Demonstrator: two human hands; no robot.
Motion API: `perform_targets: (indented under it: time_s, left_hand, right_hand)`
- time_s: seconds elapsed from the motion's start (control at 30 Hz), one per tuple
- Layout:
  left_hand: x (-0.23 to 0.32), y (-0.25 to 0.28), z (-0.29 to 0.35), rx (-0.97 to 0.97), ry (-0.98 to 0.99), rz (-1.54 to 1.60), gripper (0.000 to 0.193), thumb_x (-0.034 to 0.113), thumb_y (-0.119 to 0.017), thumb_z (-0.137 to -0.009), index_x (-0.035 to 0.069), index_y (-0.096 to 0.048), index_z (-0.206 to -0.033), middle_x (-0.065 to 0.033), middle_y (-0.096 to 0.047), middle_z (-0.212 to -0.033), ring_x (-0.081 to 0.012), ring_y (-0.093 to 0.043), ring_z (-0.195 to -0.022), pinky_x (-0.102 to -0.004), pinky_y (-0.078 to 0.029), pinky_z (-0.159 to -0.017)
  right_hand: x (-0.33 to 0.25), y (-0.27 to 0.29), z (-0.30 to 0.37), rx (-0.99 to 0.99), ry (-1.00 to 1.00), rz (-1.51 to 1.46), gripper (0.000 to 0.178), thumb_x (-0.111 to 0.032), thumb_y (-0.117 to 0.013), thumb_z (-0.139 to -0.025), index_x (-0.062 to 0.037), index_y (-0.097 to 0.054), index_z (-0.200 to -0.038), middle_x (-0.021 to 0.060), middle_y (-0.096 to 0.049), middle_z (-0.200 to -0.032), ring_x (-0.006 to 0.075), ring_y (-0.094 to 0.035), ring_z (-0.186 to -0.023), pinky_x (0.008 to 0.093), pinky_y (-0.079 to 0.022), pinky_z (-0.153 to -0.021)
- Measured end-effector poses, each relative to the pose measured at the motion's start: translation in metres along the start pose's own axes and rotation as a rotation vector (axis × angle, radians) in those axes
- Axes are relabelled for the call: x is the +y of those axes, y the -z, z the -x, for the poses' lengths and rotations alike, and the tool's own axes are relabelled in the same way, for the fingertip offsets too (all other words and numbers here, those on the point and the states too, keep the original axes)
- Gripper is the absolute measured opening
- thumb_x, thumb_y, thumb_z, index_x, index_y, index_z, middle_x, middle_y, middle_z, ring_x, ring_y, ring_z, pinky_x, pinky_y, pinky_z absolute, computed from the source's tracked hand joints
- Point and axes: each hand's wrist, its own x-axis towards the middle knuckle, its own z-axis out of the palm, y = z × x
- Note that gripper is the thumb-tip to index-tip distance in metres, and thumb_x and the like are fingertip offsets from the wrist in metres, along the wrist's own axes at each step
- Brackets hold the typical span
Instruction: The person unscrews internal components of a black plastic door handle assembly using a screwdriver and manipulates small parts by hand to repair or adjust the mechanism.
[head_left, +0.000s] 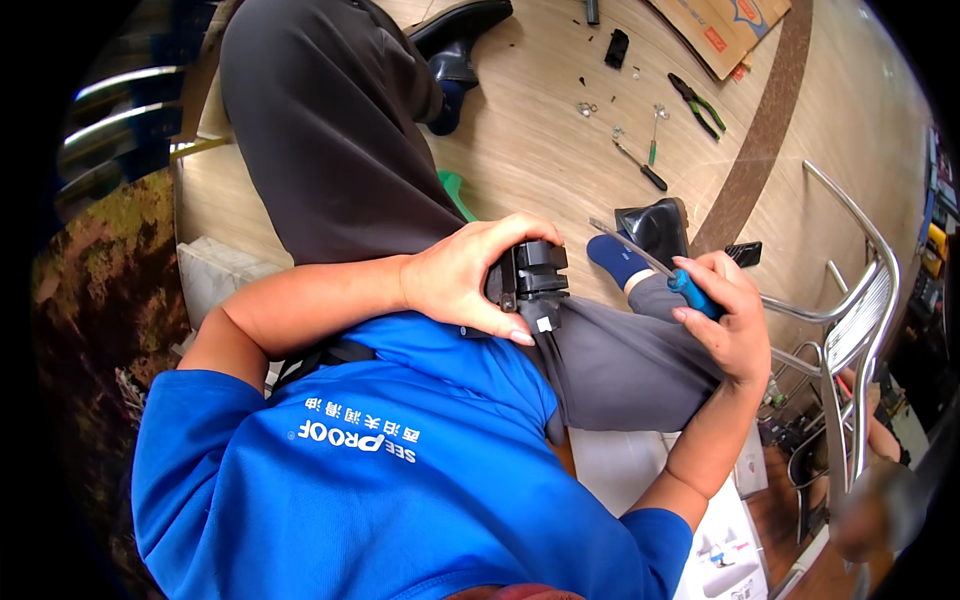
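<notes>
My left hand (452, 282) is closed around a blocky black part (540, 270) with ridged, stepped sides, held over my lap. The thumb presses its near side and the fingers wrap its far side. In my right hand (738, 318) is a screwdriver (692, 293) with a blue handle. Its metal shaft points up and left, away from my body, and its tip is apart from the black part. My right hand is above my right knee. The inner side of the black part is hidden by my left palm.
On the floor ahead lie pliers (697, 105), a black-handled screwdriver (642, 166), a small green-handled screwdriver (653, 152), a black piece (617, 48) and several small metal bits. A cardboard sheet (722, 30) is farther off. A metal chair (850, 325) stands at the right, near a flat black object (743, 254).
</notes>
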Motion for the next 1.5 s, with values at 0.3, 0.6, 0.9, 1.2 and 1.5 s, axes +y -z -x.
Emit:
perform_targets:
  time_s: [0.3,0.6,0.9,1.2,1.5]
  left_hand:
    - [0.007,-0.006,-0.007,0.025,0.052,-0.071,0.083,0.035,-0.092,-0.065,0.002,-0.049,-0.128,-0.0155,-0.063,-0.111,-0.0301,-0.065,-0.1,-0.0386,-0.052,-0.088]
    - [0.005,-0.008,-0.009,0.027,0.042,-0.032,0.082,0.036,-0.091,-0.066,0.002,-0.049,-0.128,-0.0161,-0.062,-0.109,-0.0311,-0.065,-0.1,-0.0389,-0.052,-0.087]
    - [0.006,-0.007,-0.007,0.022,0.039,-0.037,0.082,0.036,-0.091,-0.067,0.002,-0.049,-0.128,-0.0164,-0.062,-0.11,-0.0319,-0.064,-0.101,-0.0395,-0.052,-0.088]
    - [0.006,-0.009,-0.011,0.005,-0.015,-0.073,0.08,0.035,-0.093,-0.066,0.002,-0.05,-0.125,-0.0134,-0.063,-0.107,-0.026,-0.065,-0.095,-0.036,-0.053,-0.083]
    - [0.002,-0.01,-0.009,0.001,0.064,-0.081,0.082,0.037,-0.092,-0.066,0.002,-0.048,-0.126,-0.0143,-0.063,-0.108,-0.027,-0.066,-0.097,-0.037,-0.053,-0.084]
  right_hand:
    - [-0.034,0.029,0.019,0.083,0.061,-0.146,0.034,-0.007,-0.078,-0.065,0.0034,-0.066,-0.096,0.0154,-0.063,-0.095,0.0264,-0.061,-0.09,0.0362,-0.049,-0.082]
    - [-0.036,0.03,0.019,0.314,0.057,-0.381,0.036,-0.011,-0.081,-0.069,-0.0036,-0.053,-0.091,0.0219,-0.068,-0.098,0.0243,-0.065,-0.09,0.0361,-0.052,-0.082]
    - [-0.049,0.027,-0.003,0.223,-0.047,-0.358,0.03,-0.009,-0.076,-0.07,-0.0034,-0.053,-0.088,0.0192,-0.067,-0.094,0.0192,-0.062,-0.085,0.0319,-0.05,-0.078]
    - [-0.09,0.043,-0.028,0.113,-0.177,-0.214,0.027,-0.01,-0.075,-0.072,-0.0017,-0.053,-0.086,0.0149,-0.067,-0.09,0.0145,-0.06,-0.08,0.0275,-0.049,-0.072]
    - [-0.104,0.039,-0.067,-0.023,-0.131,-0.1,0.023,-0.011,-0.075,-0.074,-0.0012,-0.056,-0.084,0.0047,-0.063,-0.077,0.0084,-0.055,-0.071,0.0242,-0.045,-0.062]
